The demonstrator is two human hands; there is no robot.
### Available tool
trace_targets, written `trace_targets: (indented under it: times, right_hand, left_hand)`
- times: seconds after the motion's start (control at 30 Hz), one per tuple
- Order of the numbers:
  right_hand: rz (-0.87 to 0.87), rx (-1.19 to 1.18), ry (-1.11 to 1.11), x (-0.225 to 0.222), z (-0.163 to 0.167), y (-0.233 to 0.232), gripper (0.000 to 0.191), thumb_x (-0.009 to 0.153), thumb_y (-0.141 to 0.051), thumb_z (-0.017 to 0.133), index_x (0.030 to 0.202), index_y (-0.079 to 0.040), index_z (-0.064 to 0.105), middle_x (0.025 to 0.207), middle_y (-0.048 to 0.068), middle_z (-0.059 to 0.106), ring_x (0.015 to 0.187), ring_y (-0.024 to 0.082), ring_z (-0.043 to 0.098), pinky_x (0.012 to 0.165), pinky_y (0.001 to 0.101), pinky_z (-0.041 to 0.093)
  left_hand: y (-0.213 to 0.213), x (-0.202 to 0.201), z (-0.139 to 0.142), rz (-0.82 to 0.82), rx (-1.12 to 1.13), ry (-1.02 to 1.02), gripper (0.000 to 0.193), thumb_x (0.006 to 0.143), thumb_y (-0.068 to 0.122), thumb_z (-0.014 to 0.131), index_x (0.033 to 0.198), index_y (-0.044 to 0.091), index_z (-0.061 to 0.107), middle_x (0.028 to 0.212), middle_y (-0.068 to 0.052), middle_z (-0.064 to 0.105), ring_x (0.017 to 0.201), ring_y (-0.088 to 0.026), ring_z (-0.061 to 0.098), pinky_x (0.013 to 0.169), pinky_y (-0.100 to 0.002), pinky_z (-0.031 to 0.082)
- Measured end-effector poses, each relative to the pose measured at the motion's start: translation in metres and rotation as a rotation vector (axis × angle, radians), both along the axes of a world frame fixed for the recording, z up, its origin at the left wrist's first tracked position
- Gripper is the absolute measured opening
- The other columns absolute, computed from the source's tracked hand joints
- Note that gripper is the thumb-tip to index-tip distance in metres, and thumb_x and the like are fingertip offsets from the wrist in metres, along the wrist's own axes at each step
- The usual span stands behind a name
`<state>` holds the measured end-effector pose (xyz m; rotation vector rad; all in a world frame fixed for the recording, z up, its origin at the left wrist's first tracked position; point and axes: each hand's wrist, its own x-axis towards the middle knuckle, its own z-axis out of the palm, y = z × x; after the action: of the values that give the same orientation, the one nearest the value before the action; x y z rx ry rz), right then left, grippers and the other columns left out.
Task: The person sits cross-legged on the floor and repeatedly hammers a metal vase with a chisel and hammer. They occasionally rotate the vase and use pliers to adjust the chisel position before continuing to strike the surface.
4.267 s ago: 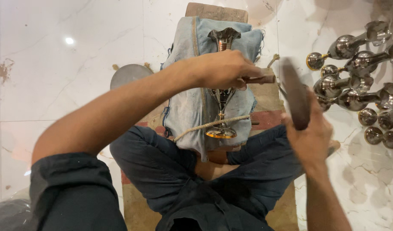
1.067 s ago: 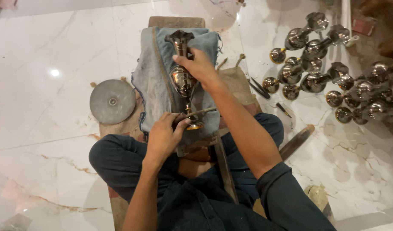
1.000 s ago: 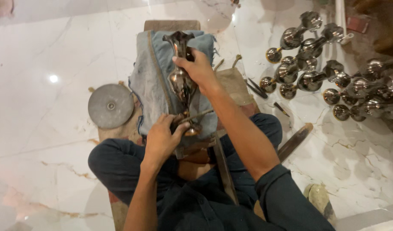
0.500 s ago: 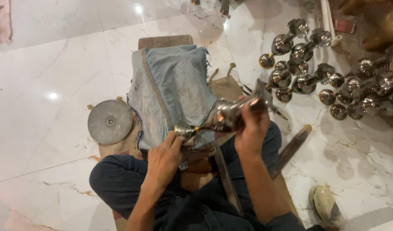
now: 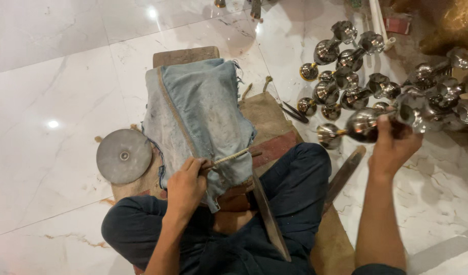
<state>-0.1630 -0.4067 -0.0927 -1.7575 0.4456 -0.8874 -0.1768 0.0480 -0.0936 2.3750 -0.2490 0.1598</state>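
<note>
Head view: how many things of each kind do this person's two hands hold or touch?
Shiny metal vase, held in the right hand: 1
Cord-wrapped stick, gripped by the left hand: 1
Blue denim cloth, under the left hand: 1
Total: 3

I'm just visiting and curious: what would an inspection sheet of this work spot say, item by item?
Surface: white marble floor; brown sackcloth mat under the seated person.
Job's things: shiny metal goblet-shaped piece in the right hand; thin cord-wrapped stick in the left hand, across faded blue denim cloth over a wooden block.
Clutter: heap of similar metal pieces; round grey metal disc; dark hand tools; long flat wooden bar.
Grips: both hands closed on their items.
Cables: nothing seen.
Surroundings: white pipe, top right.
</note>
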Motion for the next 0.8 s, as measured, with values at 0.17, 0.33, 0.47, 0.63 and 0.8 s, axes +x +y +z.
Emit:
trace_targets:
  times: [0.17, 0.33, 0.47, 0.63, 0.8]
  right_hand:
    - [-0.095, 0.019, 0.066, 0.032, -0.005, -0.046, 0.047, 0.094, 0.001, 0.085, 0.132, -0.001, 0.056, 0.13, 0.007, 0.069, 0.119, 0.02, 0.07, 0.109, 0.033, 0.054]
    - [-0.098, 0.046, 0.15, 0.052, -0.015, -0.048, 0.051, 0.087, 0.008, 0.083, 0.13, -0.004, 0.06, 0.126, 0.004, 0.068, 0.113, 0.018, 0.066, 0.103, 0.0303, 0.052]
    - [0.217, 0.175, 0.141, 0.049, -0.017, -0.057, 0.042, 0.092, 0.01, 0.076, 0.131, -0.002, 0.065, 0.126, 0.004, 0.069, 0.115, 0.017, 0.065, 0.101, 0.0303, 0.052]
    - [0.092, 0.1, 0.292, 0.039, -0.022, -0.064, 0.048, 0.092, 0.007, 0.073, 0.137, 0.002, 0.057, 0.124, 0.009, 0.068, 0.108, 0.019, 0.065, 0.091, 0.028, 0.054]
    - [-0.164, 0.389, 0.423, 0.024, -0.041, -0.003, 0.058, 0.09, -0.005, 0.066, 0.141, -0.007, 0.039, 0.116, 0.011, 0.059, 0.09, 0.019, 0.063, 0.068, 0.0316, 0.055]
  left_hand:
    - [0.003, 0.003, -0.002, -0.02, -0.048, 0.014, 0.02, 0.085, 0.006, 0.066, 0.104, 0.008, 0.072, 0.098, -0.009, 0.07, 0.087, -0.035, 0.069, 0.071, -0.044, 0.055]
    - [0.005, 0.003, -0.001, -0.023, -0.034, 0.051, 0.025, 0.083, 0.004, 0.063, 0.106, 0.008, 0.072, 0.1, -0.01, 0.069, 0.09, -0.036, 0.069, 0.074, -0.044, 0.055]
    - [0.005, 0.002, 0.002, -0.006, -0.013, 0.084, 0.023, 0.084, 0.006, 0.064, 0.105, 0.008, 0.073, 0.099, -0.009, 0.069, 0.089, -0.036, 0.069, 0.073, -0.045, 0.054]
    - [0.004, 0.001, 0.004, -0.012, -0.017, 0.063, 0.024, 0.084, 0.006, 0.064, 0.106, 0.009, 0.073, 0.1, -0.009, 0.069, 0.089, -0.035, 0.069, 0.072, -0.044, 0.054]
    - [0.003, 0.0, 0.005, -0.005, 0.018, 0.076, 0.02, 0.086, 0.014, 0.07, 0.105, 0.009, 0.073, 0.097, -0.009, 0.069, 0.084, -0.035, 0.069, 0.069, -0.045, 0.054]
